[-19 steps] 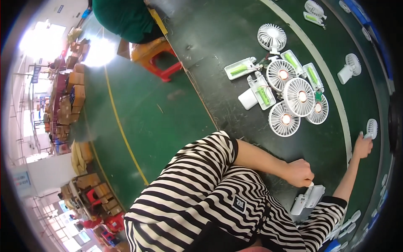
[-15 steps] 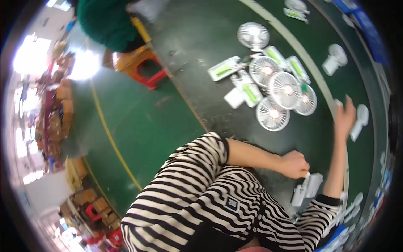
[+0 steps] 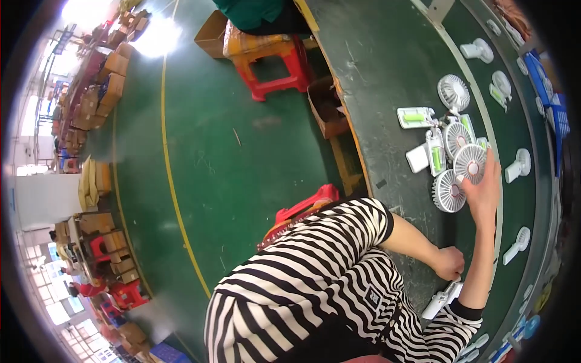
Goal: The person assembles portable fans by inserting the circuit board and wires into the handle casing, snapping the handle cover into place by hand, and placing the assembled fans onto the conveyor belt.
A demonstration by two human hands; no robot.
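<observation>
1. Head view: the right hand (image 3: 481, 190) is spread wide, thumb and fingers on either side of the uppermost round fan head (image 3: 470, 163); whether it has taken hold, I cannot tell.
2. The left hand (image 3: 448, 264) is curled nearly closed at the upper end of a white fan handle (image 3: 437, 304), low over the bench (image 3: 393, 60); whether it grips the handle is unclear.
3. That fan head lies in a cluster on the bench, overlapping the lower white fan head (image 3: 449, 191).
4. Beside them are opened handle casings with green battery cells (image 3: 414, 118) and a plain white cover (image 3: 417, 159).
5. Past a pale rail (image 3: 497, 242), handheld fans (image 3: 518, 245) lie spaced along a green strip.
6. A red-legged stool (image 3: 296, 75) stands left of the bench.
</observation>
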